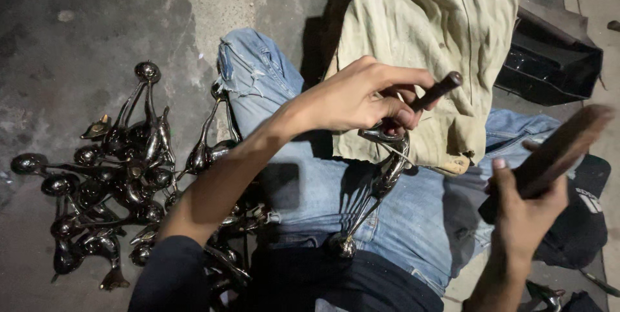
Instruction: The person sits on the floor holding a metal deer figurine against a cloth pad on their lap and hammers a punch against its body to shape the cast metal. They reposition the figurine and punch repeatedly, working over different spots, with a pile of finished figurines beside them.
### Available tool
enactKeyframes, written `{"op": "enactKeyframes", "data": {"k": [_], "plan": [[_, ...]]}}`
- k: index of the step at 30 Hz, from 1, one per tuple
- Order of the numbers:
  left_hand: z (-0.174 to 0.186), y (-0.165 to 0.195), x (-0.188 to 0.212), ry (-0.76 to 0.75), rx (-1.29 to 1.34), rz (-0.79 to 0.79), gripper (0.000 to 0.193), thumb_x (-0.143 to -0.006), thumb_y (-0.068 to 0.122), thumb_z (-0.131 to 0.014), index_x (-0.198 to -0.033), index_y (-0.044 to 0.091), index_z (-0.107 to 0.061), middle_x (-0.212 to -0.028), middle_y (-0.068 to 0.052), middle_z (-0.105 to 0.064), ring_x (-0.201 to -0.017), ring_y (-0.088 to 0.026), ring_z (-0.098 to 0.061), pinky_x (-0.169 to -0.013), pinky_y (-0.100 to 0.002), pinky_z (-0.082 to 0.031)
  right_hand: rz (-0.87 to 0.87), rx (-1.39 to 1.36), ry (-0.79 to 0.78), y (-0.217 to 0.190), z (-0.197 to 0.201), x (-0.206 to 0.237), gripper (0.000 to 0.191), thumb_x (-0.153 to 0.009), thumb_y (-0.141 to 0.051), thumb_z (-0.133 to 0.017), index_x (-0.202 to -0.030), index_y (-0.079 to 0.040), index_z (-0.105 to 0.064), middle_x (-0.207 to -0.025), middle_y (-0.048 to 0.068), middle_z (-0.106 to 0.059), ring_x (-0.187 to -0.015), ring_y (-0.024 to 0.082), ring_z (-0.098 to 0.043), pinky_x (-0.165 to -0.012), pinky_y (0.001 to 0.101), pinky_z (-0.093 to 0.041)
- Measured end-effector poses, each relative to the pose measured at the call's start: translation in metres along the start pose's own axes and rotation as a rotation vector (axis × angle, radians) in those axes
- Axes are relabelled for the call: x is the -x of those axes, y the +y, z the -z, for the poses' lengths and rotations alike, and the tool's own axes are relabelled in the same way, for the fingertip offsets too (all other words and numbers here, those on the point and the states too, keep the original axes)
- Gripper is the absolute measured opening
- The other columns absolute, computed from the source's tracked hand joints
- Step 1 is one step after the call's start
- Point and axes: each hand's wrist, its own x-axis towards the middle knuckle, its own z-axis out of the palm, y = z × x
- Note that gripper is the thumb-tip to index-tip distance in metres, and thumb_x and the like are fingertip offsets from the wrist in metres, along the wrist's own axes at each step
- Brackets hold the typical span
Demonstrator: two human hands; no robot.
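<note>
Left hand (361,102): closed on a shiny curved metal piece (381,176), with a dark rod (436,91) above the fingers.
Right hand (523,212): gripping a blurred brown bar (558,150), possibly wooden.

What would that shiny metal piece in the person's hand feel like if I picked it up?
The metal piece is probably stiff, since it keeps its curved shape while the left hand grips only its top. Its glossy surface looks slippery. It seems heavy for its size, like the pile of matching pieces on the floor.

No packages, labels, signs or screens in view.
</note>
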Motion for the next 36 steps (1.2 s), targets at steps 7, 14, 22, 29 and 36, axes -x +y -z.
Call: {"op": "enactKeyframes", "data": {"k": [7,14,22,29,36], "plan": [[0.001,-0.012,-0.005,-0.087,-0.113,-0.131,0.047,-0.092,-0.01,-0.055,-0.133,0.011,-0.064,-0.1,-0.011,-0.082,-0.094,-0.02,-0.083,-0.085,-0.039,-0.067,0.36,0.355,-0.196,-0.079,0.005,-0.033,0.054,-0.085,0.008,-0.061,-0.138,0.005,-0.049,-0.098,0.016,-0.065,-0.084,0.023,-0.063,-0.075,0.0356,-0.052],[0.0,-0.017,-0.004,-0.079,-0.049,-0.16,0.036,-0.1,0.003,-0.062,-0.134,0.01,-0.06,-0.107,-0.008,-0.08,-0.095,-0.019,-0.082,-0.084,-0.038,-0.065,0.564,0.648,-0.307,-0.103,-0.004,-0.052,0.063,-0.087,0.005,-0.064,-0.147,-0.003,-0.047,-0.119,0.016,-0.065,-0.099,0.026,-0.062,-0.086,0.0353,-0.049],[0.002,-0.003,-0.008,-0.108,-0.169,-0.206,0.045,-0.096,0.006,-0.067,-0.14,0.011,-0.06,-0.1,-0.006,-0.083,-0.092,-0.016,-0.083,-0.09,-0.038,-0.062,0.331,0.504,-0.291,-0.089,0.007,-0.056,0.07,-0.079,0.012,-0.07,-0.145,0.002,-0.049,-0.131,0.021,-0.063,-0.122,0.03,-0.063,-0.104,0.0379,-0.051],[0.009,0.005,-0.01,-0.202,-0.135,-0.199,0.044,-0.095,0.003,-0.066,-0.138,0.008,-0.061,-0.096,-0.005,-0.082,-0.092,-0.014,-0.081,-0.084,-0.034,-0.065,0.407,0.518,-0.289,-0.086,0.012,-0.046,0.043,-0.092,0.009,-0.07,-0.131,0.0,-0.056,-0.112,0.02,-0.072,-0.105,0.025,-0.073,-0.096,0.0334,-0.056],[0.012,0.001,-0.01,-0.183,-0.054,-0.194,0.034,-0.098,0.001,-0.06,-0.131,0.007,-0.065,-0.101,-0.007,-0.081,-0.092,-0.016,-0.082,-0.09,-0.034,-0.067,0.492,0.616,-0.295,-0.086,0.001,-0.037,0.074,-0.069,0.018,-0.07,-0.139,0.003,-0.052,-0.115,0.029,-0.07,-0.103,0.035,-0.07,-0.088,0.0421,-0.055]]}}
